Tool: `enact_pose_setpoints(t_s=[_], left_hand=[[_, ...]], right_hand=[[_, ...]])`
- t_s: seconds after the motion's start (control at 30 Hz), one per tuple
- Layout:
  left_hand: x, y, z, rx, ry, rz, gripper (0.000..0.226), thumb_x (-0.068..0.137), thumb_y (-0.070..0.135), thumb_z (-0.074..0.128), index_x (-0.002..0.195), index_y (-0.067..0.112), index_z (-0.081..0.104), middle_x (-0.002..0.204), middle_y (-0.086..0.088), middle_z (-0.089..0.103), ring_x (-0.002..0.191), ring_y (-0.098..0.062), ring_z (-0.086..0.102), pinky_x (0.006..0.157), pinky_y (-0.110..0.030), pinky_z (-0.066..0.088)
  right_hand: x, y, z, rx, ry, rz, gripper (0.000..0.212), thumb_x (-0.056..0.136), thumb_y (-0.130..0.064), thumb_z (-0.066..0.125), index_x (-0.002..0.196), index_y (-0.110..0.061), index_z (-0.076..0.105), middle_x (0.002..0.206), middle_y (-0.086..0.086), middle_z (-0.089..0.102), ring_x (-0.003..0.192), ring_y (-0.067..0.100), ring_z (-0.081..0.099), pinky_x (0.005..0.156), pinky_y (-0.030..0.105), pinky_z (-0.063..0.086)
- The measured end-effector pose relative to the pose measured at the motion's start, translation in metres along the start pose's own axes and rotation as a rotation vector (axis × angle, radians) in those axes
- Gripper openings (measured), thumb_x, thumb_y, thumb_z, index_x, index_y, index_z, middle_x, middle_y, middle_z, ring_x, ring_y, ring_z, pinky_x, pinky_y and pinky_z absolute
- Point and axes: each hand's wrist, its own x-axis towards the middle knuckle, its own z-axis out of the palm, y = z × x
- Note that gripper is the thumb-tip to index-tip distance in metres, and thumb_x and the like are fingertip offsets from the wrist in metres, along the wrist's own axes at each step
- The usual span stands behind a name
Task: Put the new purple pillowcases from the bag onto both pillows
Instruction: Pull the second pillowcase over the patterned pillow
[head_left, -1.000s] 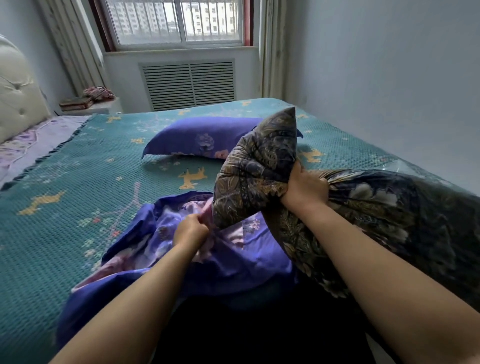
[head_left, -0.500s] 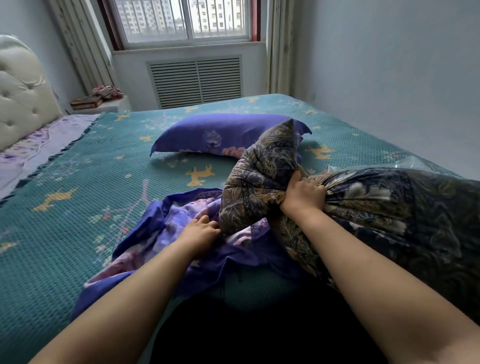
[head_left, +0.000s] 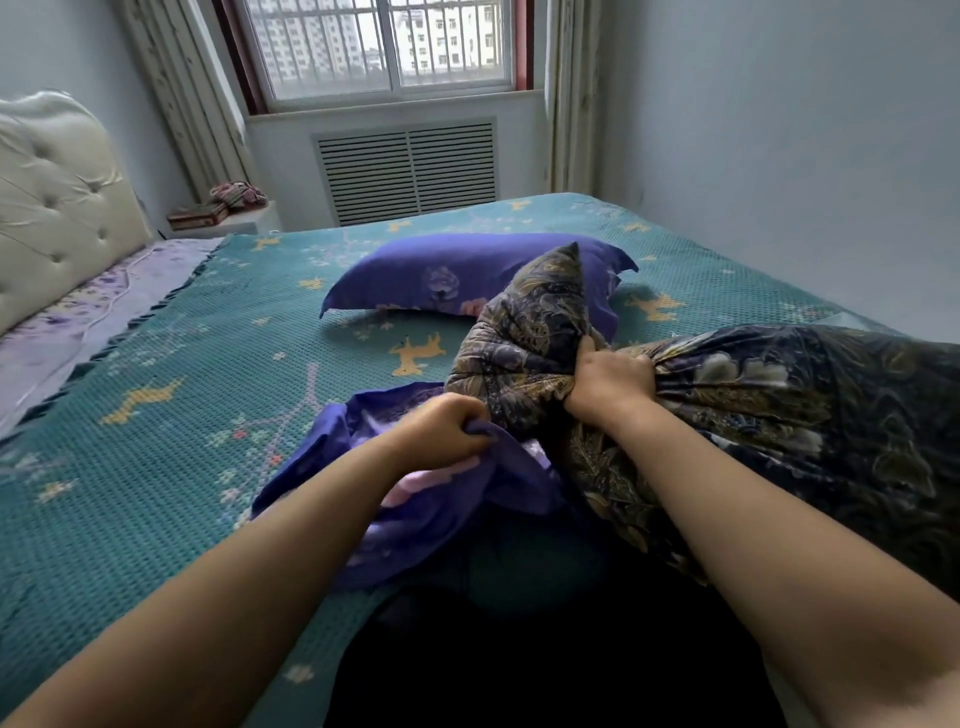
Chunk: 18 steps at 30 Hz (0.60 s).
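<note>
Centre frame: dark pillow (head_left: 779, 415) end bunched in right hand (head_left: 608, 382); purple pillowcase (head_left: 441, 499) edge fisted by left hand (head_left: 441, 434). Risk: opening not spread, corner could be snagged.

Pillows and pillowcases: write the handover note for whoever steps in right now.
Left hand: grips the edge of the loose purple pillowcase on the bed.
Right hand: fingers bunch one end of the dark patterned pillow, corner pointing up.
Done: one pillow in a purple case lies farther up the bed.
Left: feed the bunched end into the loose case's opening, pull the case along the pillow, straighten it. No bag in view.
</note>
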Motion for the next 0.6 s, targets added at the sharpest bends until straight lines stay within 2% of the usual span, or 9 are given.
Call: enact_pose_setpoints(t_s=[0.07,0.1,0.2,0.3,0.37,0.4,0.47,0.53,0.6], left_hand=[[0.002,-0.008,-0.008,0.015,0.105,-0.031,0.050,0.081,0.036,0.069,0.054,0.019,0.032,0.052,0.005,0.034,0.058,-0.018,0.034,0.057,-0.033,0.031],[0.004,-0.010,-0.012,0.020,0.101,-0.048,0.052,0.081,0.041,0.070,0.054,0.018,0.032,0.051,0.005,0.032,0.057,-0.017,0.033,0.057,-0.033,0.030],[0.004,-0.006,-0.023,0.072,-0.083,-0.047,0.050,0.076,0.045,0.073,0.056,0.018,0.036,0.053,0.006,0.033,0.053,-0.011,0.030,0.055,-0.030,0.029],[-0.003,-0.012,-0.040,0.049,-0.280,-0.110,0.037,0.072,0.037,0.080,0.063,0.022,0.047,0.055,0.010,0.043,0.050,-0.004,0.036,0.048,-0.018,0.031],[-0.007,-0.023,-0.048,0.082,-0.404,-0.132,0.028,0.070,0.030,0.082,0.072,0.028,0.054,0.060,0.012,0.050,0.051,0.001,0.042,0.051,-0.014,0.036],[-0.009,-0.026,-0.050,0.131,-0.474,-0.132,0.027,0.069,0.025,0.082,0.078,0.031,0.057,0.066,0.011,0.054,0.057,-0.001,0.046,0.057,-0.017,0.040],[-0.011,-0.028,-0.051,0.317,-0.620,-0.134,0.032,0.069,0.021,0.081,0.096,0.027,0.064,0.082,0.005,0.058,0.072,-0.009,0.052,0.068,-0.023,0.042],[-0.011,-0.029,-0.052,0.616,-0.700,-0.130,0.038,0.072,0.035,0.077,0.105,0.021,0.066,0.089,0.002,0.062,0.081,-0.014,0.053,0.070,-0.024,0.039],[-0.011,-0.031,-0.054,0.935,-0.605,-0.065,0.040,0.075,0.053,0.068,0.103,0.025,0.067,0.099,0.002,0.065,0.095,-0.020,0.054,0.076,-0.028,0.041]], right_hand=[[-0.006,-0.001,-0.009,-0.018,-0.007,-0.059,0.053,0.080,-0.038,0.054,0.126,-0.015,0.038,0.119,0.012,0.060,0.113,0.033,0.054,0.091,0.037,0.036],[-0.009,0.000,-0.012,-0.022,-0.012,-0.078,0.054,0.080,-0.038,0.054,0.126,-0.016,0.038,0.119,0.011,0.060,0.113,0.033,0.055,0.091,0.038,0.036],[-0.016,0.008,-0.016,-0.025,-0.039,-0.104,0.057,0.078,-0.039,0.055,0.127,-0.017,0.037,0.118,0.011,0.061,0.112,0.032,0.055,0.091,0.039,0.037],[-0.023,0.010,-0.013,-0.030,-0.073,-0.131,0.060,0.078,-0.040,0.054,0.129,-0.016,0.035,0.119,0.010,0.059,0.113,0.030,0.055,0.092,0.040,0.036],[-0.027,0.006,-0.009,-0.047,-0.091,-0.172,0.066,0.079,-0.044,0.053,0.134,-0.014,0.032,0.123,0.011,0.058,0.116,0.029,0.053,0.094,0.040,0.035],[-0.029,0.003,-0.007,-0.051,-0.105,-0.198,0.070,0.079,-0.046,0.053,0.137,-0.014,0.029,0.125,0.011,0.057,0.117,0.029,0.052,0.096,0.041,0.035],[-0.032,-0.002,-0.004,-0.050,-0.130,-0.249,0.078,0.080,-0.048,0.052,0.143,-0.013,0.024,0.129,0.010,0.055,0.121,0.027,0.051,0.099,0.041,0.033],[-0.034,-0.004,-0.003,-0.050,-0.150,-0.287,0.080,0.080,-0.046,0.053,0.146,-0.014,0.020,0.130,0.009,0.055,0.121,0.026,0.050,0.101,0.041,0.032],[-0.039,-0.006,-0.005,-0.064,-0.167,-0.322,0.080,0.080,-0.042,0.053,0.147,-0.014,0.019,0.129,0.008,0.056,0.121,0.025,0.051,0.102,0.041,0.031]])
